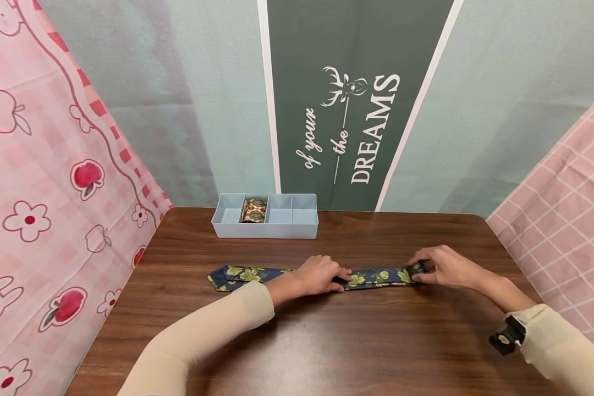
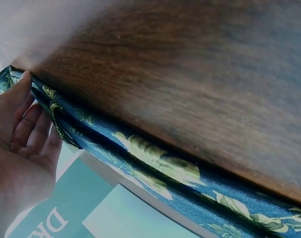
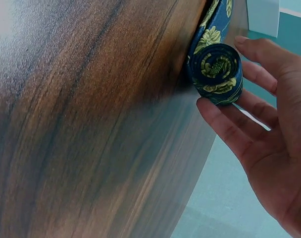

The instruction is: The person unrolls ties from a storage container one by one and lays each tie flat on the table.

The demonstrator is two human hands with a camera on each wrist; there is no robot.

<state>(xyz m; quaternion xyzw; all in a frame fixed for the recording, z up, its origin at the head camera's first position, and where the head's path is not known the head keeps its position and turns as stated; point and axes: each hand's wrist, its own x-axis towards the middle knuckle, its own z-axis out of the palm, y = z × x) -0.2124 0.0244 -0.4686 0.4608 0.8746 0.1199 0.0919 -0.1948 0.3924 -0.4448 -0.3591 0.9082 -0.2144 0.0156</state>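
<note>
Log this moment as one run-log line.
left hand: presses tie flat | right hand: pinches rolled end | organiser box: one rolled tie | table

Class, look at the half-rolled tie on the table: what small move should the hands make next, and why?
Probably roll on: the right hand pinches a small coil at one end while the left hand presses the tie, which lies mostly flat.

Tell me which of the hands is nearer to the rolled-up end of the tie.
Right. The right hand holds the rolled-up end in its fingers; the left hand presses the flat tie farther along, toward its wide end.
</note>
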